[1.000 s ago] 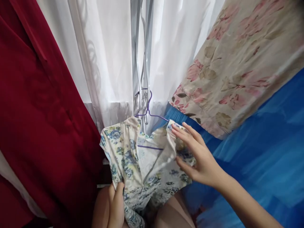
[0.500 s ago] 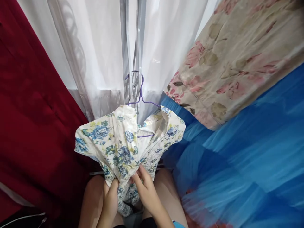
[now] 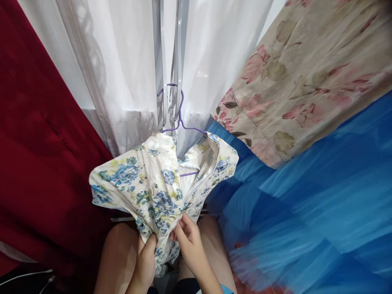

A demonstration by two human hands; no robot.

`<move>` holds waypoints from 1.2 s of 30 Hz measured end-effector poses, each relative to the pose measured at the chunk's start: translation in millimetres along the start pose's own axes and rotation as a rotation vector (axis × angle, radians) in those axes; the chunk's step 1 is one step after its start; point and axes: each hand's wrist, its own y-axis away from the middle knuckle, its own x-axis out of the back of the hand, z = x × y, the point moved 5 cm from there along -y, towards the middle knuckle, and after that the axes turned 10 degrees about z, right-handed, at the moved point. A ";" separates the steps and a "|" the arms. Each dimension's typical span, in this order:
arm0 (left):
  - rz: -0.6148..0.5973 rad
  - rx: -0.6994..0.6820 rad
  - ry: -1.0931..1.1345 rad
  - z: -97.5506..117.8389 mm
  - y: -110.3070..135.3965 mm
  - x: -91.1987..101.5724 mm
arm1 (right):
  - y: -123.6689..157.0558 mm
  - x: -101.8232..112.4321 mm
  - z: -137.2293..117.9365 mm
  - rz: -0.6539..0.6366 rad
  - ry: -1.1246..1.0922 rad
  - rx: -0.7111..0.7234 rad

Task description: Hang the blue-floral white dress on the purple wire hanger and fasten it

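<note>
A white shirt with blue flowers [image 3: 153,179] hangs on a purple wire hanger [image 3: 181,122], whose hook sits on a grey upright frame [image 3: 171,61] between white curtains. Low in the view, my left hand [image 3: 145,263] pinches the left front edge of the shirt. My right hand [image 3: 190,241] pinches the right front edge close beside it. Both hands meet at the shirt's front opening, just above my knees.
A dark red curtain [image 3: 39,134] fills the left side. White sheer curtains [image 3: 122,69] hang behind the shirt. A beige cloth with pink flowers [image 3: 306,77] hangs at upper right, over blue fabric [image 3: 306,204]. A white cable [image 3: 27,275] lies at the lower left.
My right hand dropped from the shirt's right shoulder to the front opening beside my left hand. The view shifted, and the shirt's left side now spreads wider.
</note>
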 end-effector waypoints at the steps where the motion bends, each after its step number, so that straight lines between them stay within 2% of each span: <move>1: 0.017 -0.025 -0.031 2.0 -5.1 1.8 | -1.8 3.1 -1.7 0.013 0.006 -0.006; 4: 0.182 -0.192 -0.150 22.4 -26.7 16.4 | -6.5 13.2 -1.8 0.081 0.017 -0.034; 7: 0.351 -0.533 -0.195 55.2 -38.5 33.5 | -7.9 16.4 3.9 0.107 -0.012 -0.073; 10: 0.327 -0.826 -0.230 69.3 -27.3 34.6 | -6.3 11.2 10.7 0.066 -0.023 -0.125; 12: 0.219 -0.898 -0.347 63.1 -13.0 22.7 | -4.3 6.3 12.8 0.029 -0.018 -0.152; 14: -0.011 -0.856 -0.532 46.6 -0.4 0.6 | -2.4 2.3 12.1 -0.008 -0.017 -0.165; 16: -0.293 -0.746 -0.677 26.6 9.6 -22.9 | -1.0 1.9 8.9 -0.010 -0.023 -0.165; 17: -0.395 -0.704 -0.707 19.8 13.5 -31.9 | -0.5 3.2 7.1 0.001 -0.026 -0.168; 19: -0.488 -0.675 -0.715 15.1 17.5 -44.0 | 0.3 8.3 3.3 0.030 -0.033 -0.184; 23: -0.514 -0.703 -0.770 18.4 19.7 -53.1 | -1.4 22.2 -7.3 0.069 -0.071 -0.234; 26: -0.503 -0.737 -0.838 21.0 23.8 -52.6 | -14.0 31.8 -27.5 0.123 -0.104 -0.221; 29: -0.502 -0.739 -0.902 23.7 27.6 -50.6 | -41.8 30.3 -63.3 0.133 -0.113 -0.167; 34: -0.464 -0.725 -0.850 28.2 25.4 -46.0 | -102.5 6.1 -144.2 0.052 -0.140 0.053; 36: -0.429 -0.719 -0.816 24.1 22.3 -42.2 | -118.7 -3.3 -168.1 0.044 -0.179 0.099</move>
